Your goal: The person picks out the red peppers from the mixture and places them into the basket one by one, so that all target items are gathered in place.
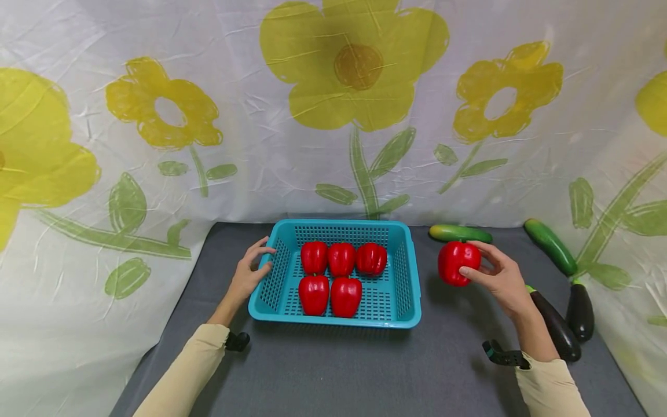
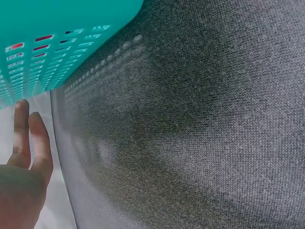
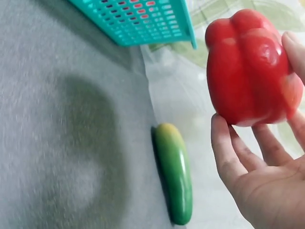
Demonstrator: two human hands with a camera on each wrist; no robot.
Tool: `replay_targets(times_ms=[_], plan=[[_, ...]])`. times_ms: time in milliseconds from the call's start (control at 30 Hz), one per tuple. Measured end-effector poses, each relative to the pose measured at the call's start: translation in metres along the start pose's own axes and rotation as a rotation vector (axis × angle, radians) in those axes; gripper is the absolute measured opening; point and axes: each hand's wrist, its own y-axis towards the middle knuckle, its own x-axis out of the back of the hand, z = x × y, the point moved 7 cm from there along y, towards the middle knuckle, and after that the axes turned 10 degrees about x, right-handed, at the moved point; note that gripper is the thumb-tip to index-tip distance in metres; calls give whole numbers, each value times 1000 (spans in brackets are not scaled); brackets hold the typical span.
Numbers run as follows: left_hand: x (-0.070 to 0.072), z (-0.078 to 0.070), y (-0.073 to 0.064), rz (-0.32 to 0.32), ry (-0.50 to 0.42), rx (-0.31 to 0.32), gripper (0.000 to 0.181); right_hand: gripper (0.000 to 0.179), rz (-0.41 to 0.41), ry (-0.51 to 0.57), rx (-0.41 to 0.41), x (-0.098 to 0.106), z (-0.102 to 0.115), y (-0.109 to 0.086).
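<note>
No text, label, brand, number or sign can be read anywhere in these views.

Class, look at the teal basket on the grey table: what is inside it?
Inside the teal basket sit five red peppers, three at the back and two in front. The basket floor beneath them is covered; the front right corner is bare.

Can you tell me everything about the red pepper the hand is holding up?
The red bell pepper is shiny, smooth and lumpy, with rounded lobes; it looks glossy, maybe plastic. The right hand grips it, with fingers curled round its side, and it casts a shadow on the grey cloth. It sits to the right of the teal basket, outside it, and in front of a cucumber. In the head view a bit of green stem shows on top.
</note>
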Motion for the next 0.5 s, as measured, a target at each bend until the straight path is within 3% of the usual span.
replay_targets(times_ms=[500], plan=[[1, 1, 0, 6, -15, 11, 28, 60, -10, 36, -24, -24, 2, 4]])
